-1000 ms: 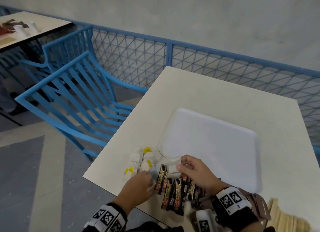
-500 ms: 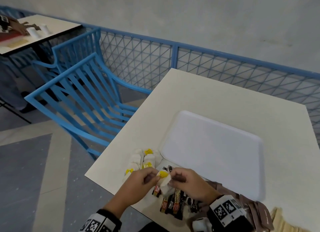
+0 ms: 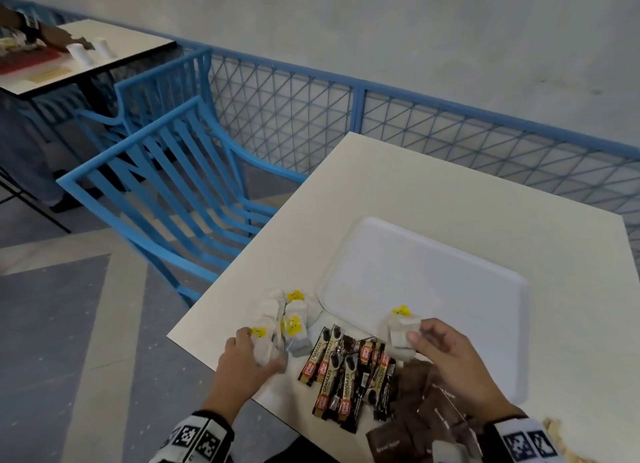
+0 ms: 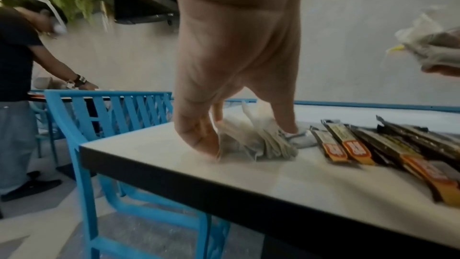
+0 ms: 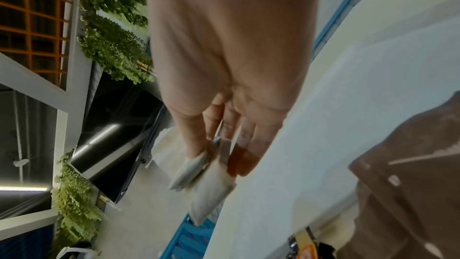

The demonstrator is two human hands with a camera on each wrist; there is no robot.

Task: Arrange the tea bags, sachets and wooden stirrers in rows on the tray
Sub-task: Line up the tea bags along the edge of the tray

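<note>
- Right hand (image 3: 460, 365) pinching a small stack of tea bags (image 3: 401, 334) between thumb and fingers (image 5: 199, 145), held over the near edge of the white tray (image 3: 450, 282); looks like two or three bags, exact number unclear.
- Left hand (image 3: 246, 362) down on the tea bag pile (image 3: 287, 320) at the counter (image 3: 433, 185) corner, fingers (image 4: 199, 137) curled round one or more bags.
- Risk: stacked bags sliding apart or landing crooked on release, spoiling the row.
- Risk: pile sits close to the counter edge; a careless pull could knock bags off.
- Counts: one tray, nothing on it yet; four yellow tags visible in the pile; roughly ten coffee sachets (image 3: 346, 369); several brown sachets (image 3: 415, 417), uncountable; wooden stirrers (image 3: 561, 435) barely in view.
</note>
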